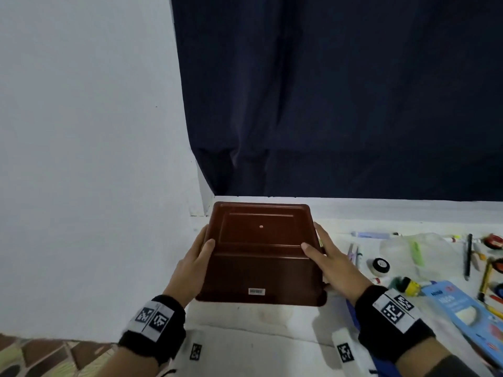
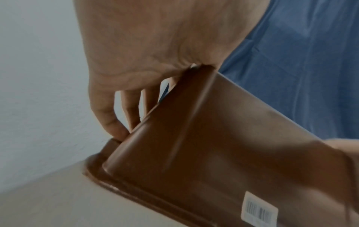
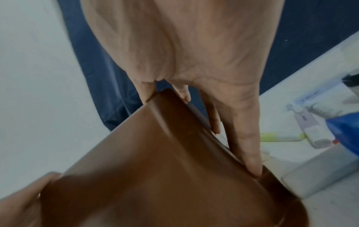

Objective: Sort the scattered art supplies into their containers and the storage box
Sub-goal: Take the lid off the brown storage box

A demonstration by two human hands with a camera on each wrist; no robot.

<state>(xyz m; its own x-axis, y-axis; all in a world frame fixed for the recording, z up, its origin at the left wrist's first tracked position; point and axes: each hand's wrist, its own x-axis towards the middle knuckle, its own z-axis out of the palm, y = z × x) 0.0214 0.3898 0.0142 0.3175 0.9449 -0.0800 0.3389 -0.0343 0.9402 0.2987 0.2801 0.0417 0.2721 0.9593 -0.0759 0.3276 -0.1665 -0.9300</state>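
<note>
A brown plastic storage box (image 1: 258, 257) is held above the white table (image 1: 245, 319) and tilted, so that its underside with a small barcode sticker (image 1: 256, 291) faces me. My left hand (image 1: 200, 251) grips its left side, thumb on the underside and fingers along the wall (image 2: 147, 98). My right hand (image 1: 318, 248) grips the right side the same way. In the left wrist view the box (image 2: 223, 145) fills the lower right. The right wrist view shows the fingers (image 3: 246, 138) pressed along the wall and rim of the box (image 3: 155, 161). The inside of the box is hidden.
Loose supplies lie on the table to the right: a black tape roll (image 1: 380, 265), a clear plastic bag (image 1: 413, 251), a black pencil (image 1: 468, 254), a blue packet (image 1: 462, 311), pens and markers. A dark blue curtain (image 1: 326, 91) hangs behind; a white wall (image 1: 81, 131) stands on the left.
</note>
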